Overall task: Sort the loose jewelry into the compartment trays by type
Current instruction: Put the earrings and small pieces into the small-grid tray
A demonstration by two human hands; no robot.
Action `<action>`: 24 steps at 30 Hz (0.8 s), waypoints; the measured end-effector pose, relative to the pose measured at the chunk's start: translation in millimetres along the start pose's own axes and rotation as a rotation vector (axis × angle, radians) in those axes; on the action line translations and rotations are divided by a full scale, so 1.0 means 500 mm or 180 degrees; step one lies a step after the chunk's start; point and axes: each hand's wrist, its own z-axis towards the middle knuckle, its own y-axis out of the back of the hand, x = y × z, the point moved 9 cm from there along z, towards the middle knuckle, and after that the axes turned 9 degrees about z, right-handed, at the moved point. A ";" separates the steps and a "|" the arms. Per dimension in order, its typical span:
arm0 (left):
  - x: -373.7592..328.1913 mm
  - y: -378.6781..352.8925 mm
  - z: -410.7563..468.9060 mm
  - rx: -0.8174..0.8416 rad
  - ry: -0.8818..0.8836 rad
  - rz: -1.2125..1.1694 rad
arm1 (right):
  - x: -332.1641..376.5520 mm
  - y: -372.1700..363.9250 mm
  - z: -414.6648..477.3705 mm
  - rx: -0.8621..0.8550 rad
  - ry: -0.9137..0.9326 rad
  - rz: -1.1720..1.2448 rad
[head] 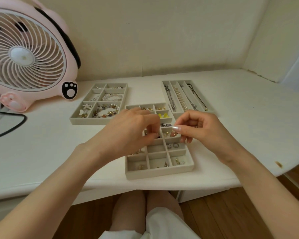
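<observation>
Head view: tray middle behind left hand

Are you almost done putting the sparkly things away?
Nearly, it seems. Bracelets sit in the left tray, and necklaces lie in the long tray. The left hand and right hand work at something tiny over the near tray. No loose jewelry shows on the table.

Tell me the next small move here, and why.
Probably lower the right hand and drop whatever it pinches into a cell of the near tray. It and the left hand hover over the tray's middle cells, fingertips curled together as if on something too small to make out. Some cells nearer the person look empty.
</observation>
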 end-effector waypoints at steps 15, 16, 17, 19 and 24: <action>-0.042 -0.057 0.018 0.0892 -0.0437 0.0637 | 0.007 0.006 -0.004 0.0000 0.0025 -0.0011; -0.041 -0.059 0.021 0.0898 -0.0400 0.0619 | 0.008 0.006 -0.003 -0.0001 0.0030 -0.0008; -0.041 -0.060 0.022 0.0895 -0.0374 0.0608 | 0.008 0.007 -0.004 -0.0004 0.0033 -0.0006; -0.044 -0.058 0.023 0.0808 -0.0404 0.0565 | 0.008 0.007 -0.004 -0.0004 0.0032 -0.0005; -0.024 -0.043 0.018 0.0516 -0.0337 0.0146 | 0.003 0.008 -0.002 -0.0006 0.0022 -0.0001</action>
